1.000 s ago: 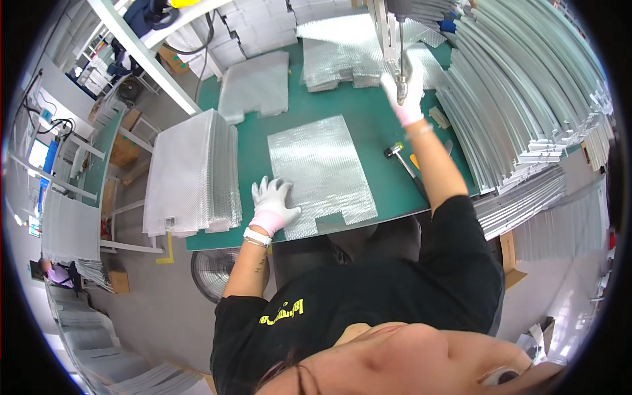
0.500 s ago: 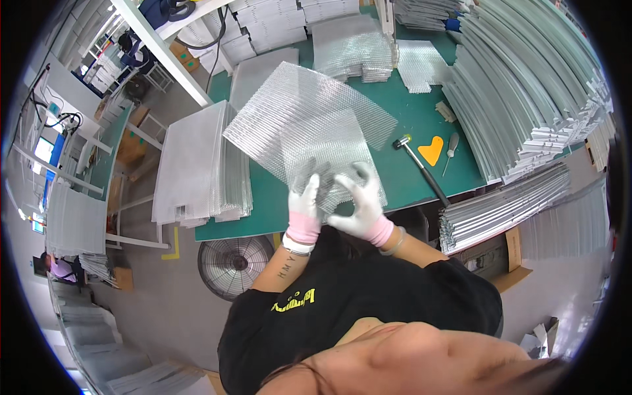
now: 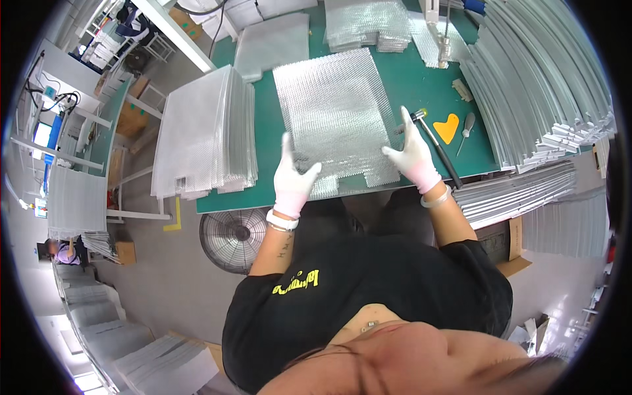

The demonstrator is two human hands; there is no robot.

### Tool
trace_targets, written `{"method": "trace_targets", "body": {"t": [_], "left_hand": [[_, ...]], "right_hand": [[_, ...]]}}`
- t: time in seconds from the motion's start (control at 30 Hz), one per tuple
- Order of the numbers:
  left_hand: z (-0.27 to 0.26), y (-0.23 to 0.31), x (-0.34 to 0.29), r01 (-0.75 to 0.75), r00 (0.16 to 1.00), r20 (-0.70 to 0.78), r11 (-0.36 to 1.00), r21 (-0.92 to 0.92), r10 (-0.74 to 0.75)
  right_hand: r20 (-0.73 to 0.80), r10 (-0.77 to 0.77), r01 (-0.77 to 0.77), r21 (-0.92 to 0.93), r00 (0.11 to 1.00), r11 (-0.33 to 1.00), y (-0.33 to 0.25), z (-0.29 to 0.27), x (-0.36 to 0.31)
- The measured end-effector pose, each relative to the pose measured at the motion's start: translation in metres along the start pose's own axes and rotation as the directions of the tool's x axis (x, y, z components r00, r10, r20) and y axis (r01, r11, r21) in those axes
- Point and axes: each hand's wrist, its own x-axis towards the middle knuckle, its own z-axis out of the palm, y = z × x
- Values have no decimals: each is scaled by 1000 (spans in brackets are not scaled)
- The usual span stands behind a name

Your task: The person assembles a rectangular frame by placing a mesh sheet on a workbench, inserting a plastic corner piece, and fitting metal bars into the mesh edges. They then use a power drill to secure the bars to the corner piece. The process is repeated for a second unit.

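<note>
Silver mesh sheet (image 3: pixel 336 108) at twelve o'clock, over the bench (image 3: pixel 477 157).
Left hand (image 3: pixel 291 179) at its seven o'clock, right hand (image 3: pixel 415 158) at four, fingers spread; whether they pinch, I cannot tell. Light, even pressure should best keep edges square.

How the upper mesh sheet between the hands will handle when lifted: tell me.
The upper mesh sheet is probably light, since another sheet shows through it. Looking thin, it may flex. It might slide, appearing loose, its edges out of line below.

Left hand (image 3: pixel 293 181), right hand (image 3: pixel 415 157) gloved, apart; fingers (image 3: pixel 286 147) extended forward, thumbs (image 3: pixel 313 173) inward.
</note>
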Motion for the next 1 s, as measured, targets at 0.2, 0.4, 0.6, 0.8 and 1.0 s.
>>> {"method": "trace_targets", "body": {"t": [0.2, 0.4, 0.6, 0.8, 1.0], "left_hand": [[6, -8, 9, -15, 982, 183, 938, 347, -52], [11, -20, 13, 17, 962, 238, 899, 438, -134], [16, -30, 9, -32, 968, 235, 876, 481, -94], [15, -34, 8, -48, 970, 232, 872, 488, -77], [16, -34, 9, -72, 971, 235, 879, 471, -47]], "right_hand": [[25, 82, -82, -28, 996, 996, 13, 17, -7], [41, 37, -32, -120, 998, 992, 26, 33, -11], [91, -20, 35, -172, 996, 984, 28, 32, -15], [118, -12, 36, -203, 993, 978, 26, 31, -17], [189, 34, 11, -235, 981, 972, 21, 26, -10]]}}
